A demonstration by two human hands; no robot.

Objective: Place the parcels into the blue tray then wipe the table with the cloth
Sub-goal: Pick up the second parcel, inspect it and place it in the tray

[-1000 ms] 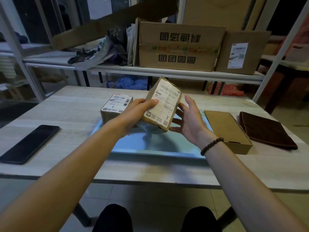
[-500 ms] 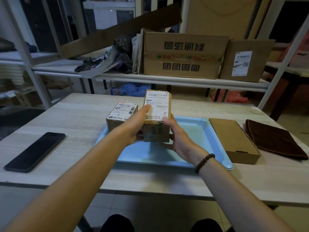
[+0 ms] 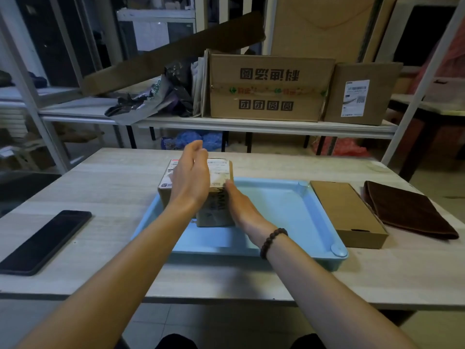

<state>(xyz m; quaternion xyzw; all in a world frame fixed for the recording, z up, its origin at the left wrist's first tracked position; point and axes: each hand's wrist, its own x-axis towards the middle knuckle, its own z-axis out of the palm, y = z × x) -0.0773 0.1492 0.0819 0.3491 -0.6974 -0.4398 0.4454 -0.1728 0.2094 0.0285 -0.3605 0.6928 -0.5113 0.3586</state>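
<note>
Our right hand (image 3: 242,210) flat against labelled brown cardboard parcel (image 3: 215,217); left hand (image 3: 192,182) grip loose, empty. We'd nudge it toward 9 o'clock, square inside pale-blue plastic tray (image 3: 276,212).

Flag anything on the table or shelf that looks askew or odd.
The big carton on the shelf stands upside down: its print is inverted. A long cardboard strip leans aslant left of it. Nothing on the table looks spilled.

Two parcels side by side at left end of blue tray (image 3: 289,210): left parcel (image 3: 164,188), right parcel (image 3: 215,215). Right hand (image 3: 241,207) flat against right parcel's side, fingers straight. Left hand (image 3: 191,177) relaxed, raised over both. Box (image 3: 347,212), cloth (image 3: 407,210) right of tray; phone (image 3: 47,240) left on worktop (image 3: 113,187).
</note>
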